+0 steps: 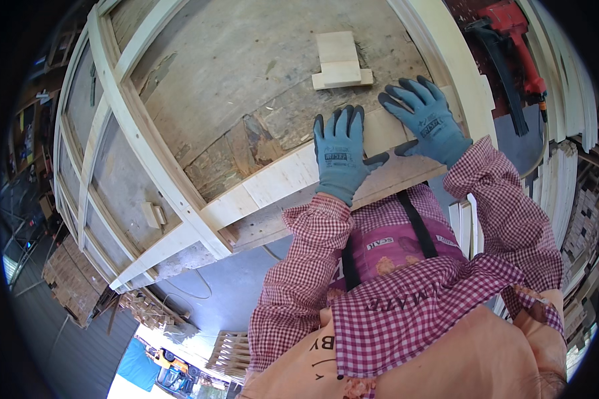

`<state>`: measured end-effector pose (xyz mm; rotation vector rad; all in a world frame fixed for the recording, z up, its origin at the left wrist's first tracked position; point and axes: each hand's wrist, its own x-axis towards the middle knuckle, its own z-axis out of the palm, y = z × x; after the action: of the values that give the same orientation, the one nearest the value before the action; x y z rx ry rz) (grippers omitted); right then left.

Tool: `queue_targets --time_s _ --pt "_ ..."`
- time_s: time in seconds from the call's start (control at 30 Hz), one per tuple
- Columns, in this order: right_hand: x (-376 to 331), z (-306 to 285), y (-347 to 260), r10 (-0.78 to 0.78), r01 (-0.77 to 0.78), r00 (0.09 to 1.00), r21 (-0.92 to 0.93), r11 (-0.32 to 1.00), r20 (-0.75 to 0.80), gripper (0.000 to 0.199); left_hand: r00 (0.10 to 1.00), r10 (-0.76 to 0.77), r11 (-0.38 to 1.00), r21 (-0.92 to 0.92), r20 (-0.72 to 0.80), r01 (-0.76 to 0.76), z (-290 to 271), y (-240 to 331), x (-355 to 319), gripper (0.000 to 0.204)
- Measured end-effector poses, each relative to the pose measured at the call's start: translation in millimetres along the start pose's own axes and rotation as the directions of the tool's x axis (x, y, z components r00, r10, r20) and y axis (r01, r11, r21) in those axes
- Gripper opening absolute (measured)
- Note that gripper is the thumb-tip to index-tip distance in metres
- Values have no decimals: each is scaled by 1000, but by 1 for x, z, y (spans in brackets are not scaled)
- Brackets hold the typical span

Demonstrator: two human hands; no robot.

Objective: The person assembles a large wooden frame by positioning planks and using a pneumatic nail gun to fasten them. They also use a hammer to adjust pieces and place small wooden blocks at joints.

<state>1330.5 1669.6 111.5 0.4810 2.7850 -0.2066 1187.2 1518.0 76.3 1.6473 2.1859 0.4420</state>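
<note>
Checked sleeves [299, 279] led to both gloved hands: left grip [339, 156] and right grip [427, 123] lay flat, fingers spread, on the pale rail [273, 186], clasping nothing; wood blocks [339, 61] sat just beyond.

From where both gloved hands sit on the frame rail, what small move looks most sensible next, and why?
Probably press the near rail snug. The left hand and right hand lie flat on it, holding nothing, and the nail gun lies apart at upper right.
</note>
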Motion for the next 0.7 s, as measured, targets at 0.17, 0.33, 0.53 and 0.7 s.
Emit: queue_targets --time_s 0.17,0.33,0.53,0.7 --pt "3 7 7 -80 80 997 26 996 5 90 1000 12 1000 -15 13 -11 3 -4 -1 99" --pt "4 9 8 -99 100 995 22 995 -14 89 1000 1 1000 1 9 -1 6 -4 -2 99" --pt "1 12 8 -87 88 996 47 995 -19 89 996 6 1000 1 -93 -5 8 2 -3 90" --pt "1 10 6 -87 88 996 86 992 -16 89 997 -7 1000 17 -78 9 13 -2 -4 95"
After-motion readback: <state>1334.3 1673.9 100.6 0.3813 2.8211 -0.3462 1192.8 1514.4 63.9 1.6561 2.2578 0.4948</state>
